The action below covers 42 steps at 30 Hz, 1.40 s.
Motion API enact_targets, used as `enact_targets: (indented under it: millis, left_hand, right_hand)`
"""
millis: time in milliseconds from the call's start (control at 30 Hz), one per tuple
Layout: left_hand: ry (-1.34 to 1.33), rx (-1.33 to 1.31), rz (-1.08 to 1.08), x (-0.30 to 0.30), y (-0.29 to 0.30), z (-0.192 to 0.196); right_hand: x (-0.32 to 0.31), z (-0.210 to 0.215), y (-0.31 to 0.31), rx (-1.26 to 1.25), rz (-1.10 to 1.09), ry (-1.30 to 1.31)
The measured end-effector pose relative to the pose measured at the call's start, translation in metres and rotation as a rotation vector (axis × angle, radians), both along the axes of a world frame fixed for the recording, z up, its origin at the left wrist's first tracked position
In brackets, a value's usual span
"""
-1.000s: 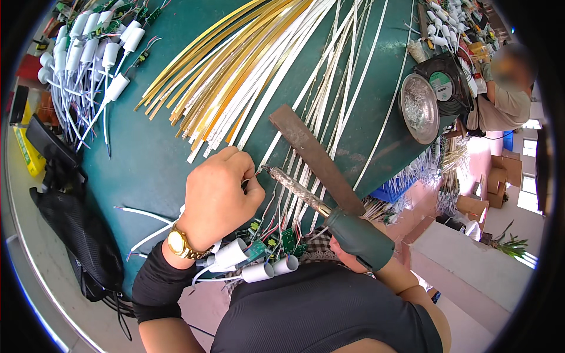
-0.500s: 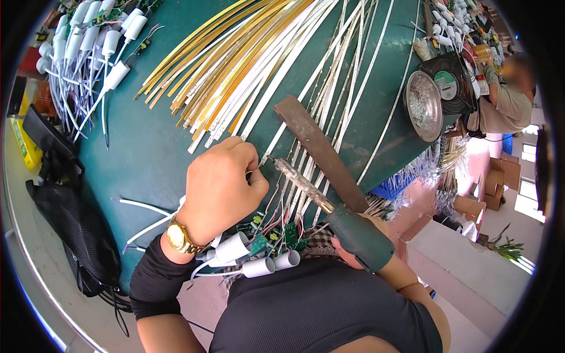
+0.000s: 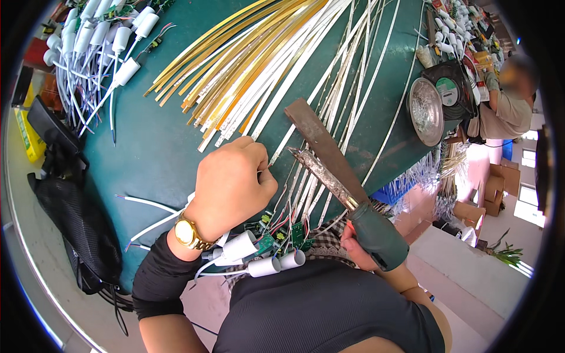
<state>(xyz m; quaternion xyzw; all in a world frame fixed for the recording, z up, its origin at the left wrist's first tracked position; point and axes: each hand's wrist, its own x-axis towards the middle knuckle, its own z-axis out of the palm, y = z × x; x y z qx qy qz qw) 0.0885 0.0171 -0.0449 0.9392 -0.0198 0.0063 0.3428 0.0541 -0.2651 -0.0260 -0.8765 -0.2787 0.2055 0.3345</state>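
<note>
My left hand (image 3: pixel 232 179), with a gold watch (image 3: pixel 187 233) at the wrist, is closed in a pinch near the lower end of a white LED strip (image 3: pixel 283 144). A thin wire shows at its fingertips; the rest is hidden by the fingers. My right hand (image 3: pixel 358 247) is wrapped round the green handle of a soldering iron (image 3: pixel 332 185). The iron's tip points up and left, apart from my left fingers, with its shaft over a flat brown metal bar (image 3: pixel 321 138). Below lie green circuit boards (image 3: pixel 300 235) with thin wires and white cylindrical housings (image 3: pixel 263 267).
Yellow and white strips (image 3: pixel 247 65) fan across the green tabletop (image 3: pixel 141 170). A metal dish (image 3: pixel 425 112) stands beside a black reel (image 3: pixel 450 88). White housings with cables (image 3: pixel 97 44) pile up at far left, above a black bag (image 3: pixel 82 223). Another person (image 3: pixel 503 109) sits at far right.
The soldering iron has drawn back to the right, its tip moving off from beside my left fingertips. My left hand keeps its pinch. The whole view has shifted slightly.
</note>
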Motion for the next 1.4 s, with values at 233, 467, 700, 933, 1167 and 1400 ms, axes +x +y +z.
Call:
enact_targets:
  millis: [233,467,700,933,1167,1400]
  left_hand:
    - [-0.024,-0.017,-0.019,-0.001,0.002,0.000]
    - [-0.077,0.012,-0.001,0.000,0.000,-0.003]
    - [-0.061,0.027,0.002,-0.001,0.000,-0.002]
    - [-0.063,0.037,-0.007,-0.001,-0.001,-0.001]
    - [-0.072,0.039,0.005,-0.001,-0.001,-0.003]
    - [-0.049,0.044,0.001,-0.001,-0.001,-0.002]
  right_hand:
    - [-0.004,0.001,-0.001,0.148,-0.132,0.160]
    - [-0.012,0.003,0.005,0.411,-0.298,0.439]
    - [-0.022,-0.022,-0.017,0.038,-0.027,0.172]
    - [-0.016,-0.021,-0.003,0.083,-0.048,0.118]
    - [-0.026,-0.033,-0.014,0.110,-0.072,0.046]
    - [-0.020,-0.030,-0.018,0.118,0.031,0.105]
